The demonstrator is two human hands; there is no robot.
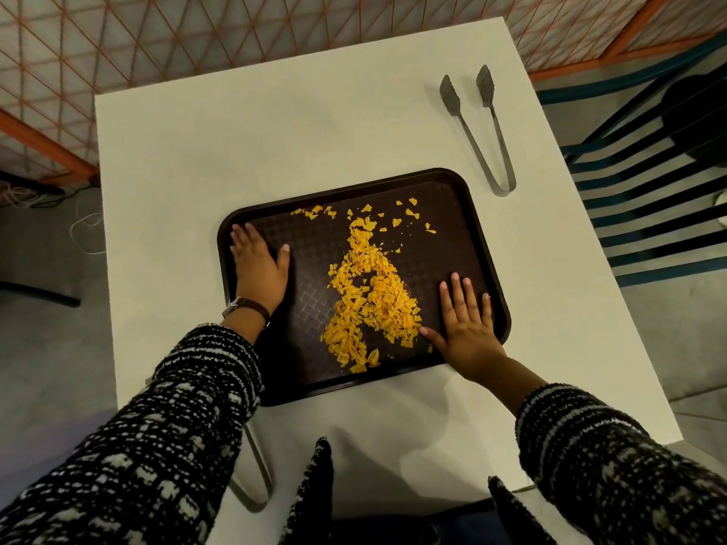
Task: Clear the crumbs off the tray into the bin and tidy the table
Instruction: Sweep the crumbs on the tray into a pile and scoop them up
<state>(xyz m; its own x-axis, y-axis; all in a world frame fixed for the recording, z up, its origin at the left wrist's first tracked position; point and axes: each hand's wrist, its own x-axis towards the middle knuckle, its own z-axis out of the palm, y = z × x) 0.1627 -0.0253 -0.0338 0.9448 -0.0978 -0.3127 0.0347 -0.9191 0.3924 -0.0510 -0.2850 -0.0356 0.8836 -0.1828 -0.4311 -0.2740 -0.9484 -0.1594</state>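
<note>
The tray [464, 198] under both hands looks like dark brown plastic, its floor embossed with a rough crosshatch, its rim smooth with a dull sheen. The crumbs [369, 293] between the hands look dry and flaky. The bench [275, 123] is matt, smooth and off-white. Beyond the right hand [468, 332], the tongs [484, 123] are brushed grey metal. The sleeves [157, 434] are nubbly knit cloth.

Left hand [257, 265] flat, palm down, fingers together, thumb out. Right hand [464, 326] flat too, fingers spread. Both arms extended fwd.
</note>
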